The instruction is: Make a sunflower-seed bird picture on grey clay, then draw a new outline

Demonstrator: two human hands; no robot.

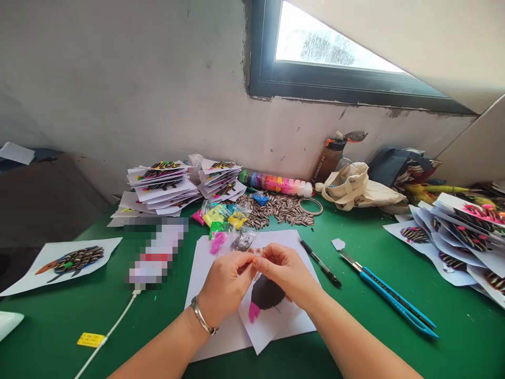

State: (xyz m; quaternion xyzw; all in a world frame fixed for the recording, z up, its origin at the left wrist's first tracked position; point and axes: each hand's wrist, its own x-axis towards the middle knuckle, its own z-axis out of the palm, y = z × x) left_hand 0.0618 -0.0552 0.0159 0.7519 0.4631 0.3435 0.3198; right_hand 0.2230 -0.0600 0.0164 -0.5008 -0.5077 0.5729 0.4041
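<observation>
My left hand [229, 281], with a silver bangle [203, 317] at its wrist, and my right hand [290, 271] meet over the white papers. Their fingertips pinch a tiny orange bit [254, 260] that looks like modelling clay, mostly hidden by the fingers. Below them lies a white sheet [260, 337] bearing a dark oval shape [266, 295] with a pink piece [253, 312] at its lower left. My right hand covers part of that shape. Just beyond the fingers are small bags of coloured clay, among them a grey one [243, 241] and a pink one [218, 242].
Sunflower seeds [286, 208] are heaped behind, beside a tape roll [311, 206]. A black pen [319, 262] and a blue-handled cutter [394, 300] lie at right. Stacks of seed pictures [161, 189] stand at back left and far right [465, 237]. A white cable [114, 331] crosses the left.
</observation>
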